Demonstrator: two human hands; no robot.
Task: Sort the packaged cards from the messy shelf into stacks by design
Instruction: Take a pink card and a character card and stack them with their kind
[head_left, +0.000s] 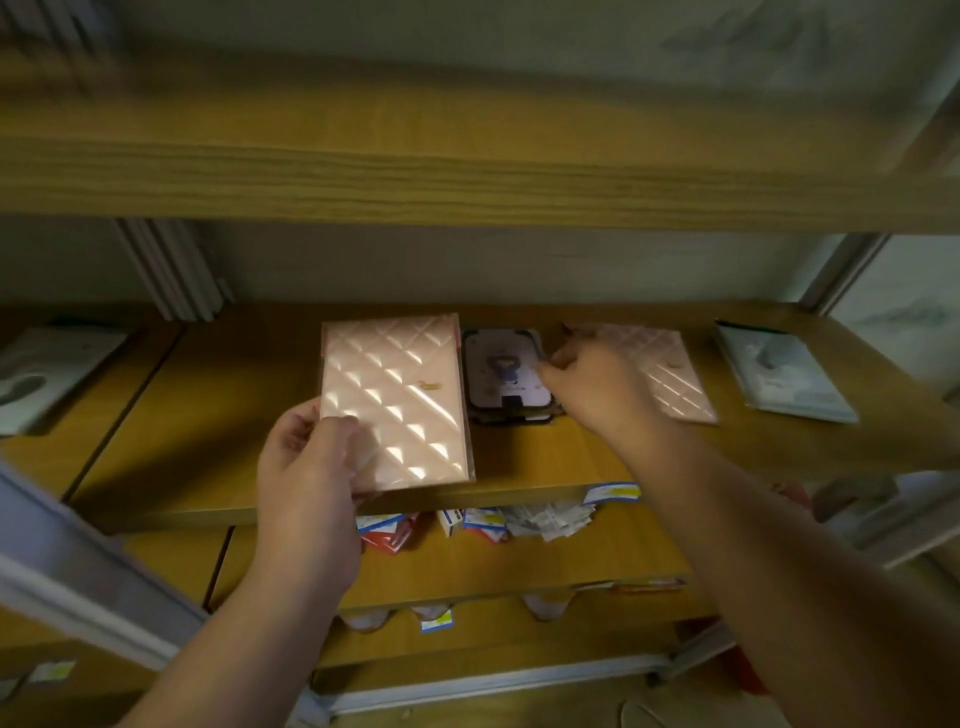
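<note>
My left hand (306, 462) grips the lower left corner of a pink quilted packaged card (397, 402), holding it just above the wooden shelf (208, 415). To its right a dark-framed card with a purple figure (506, 376) lies flat on the shelf. My right hand (592, 387) rests at that card's right edge, fingers curled near it; whether it grips the card I cannot tell. A second pink quilted card (670, 371) lies under and behind my right hand, blurred.
A pale blue-grey packaged card (784, 376) lies at the shelf's right end, a grey-white one (47, 376) on the left section. Upright white items (176, 270) stand at the back left. An upper shelf board (467, 171) overhangs. Small boxes and tags (488, 519) fill the shelf below.
</note>
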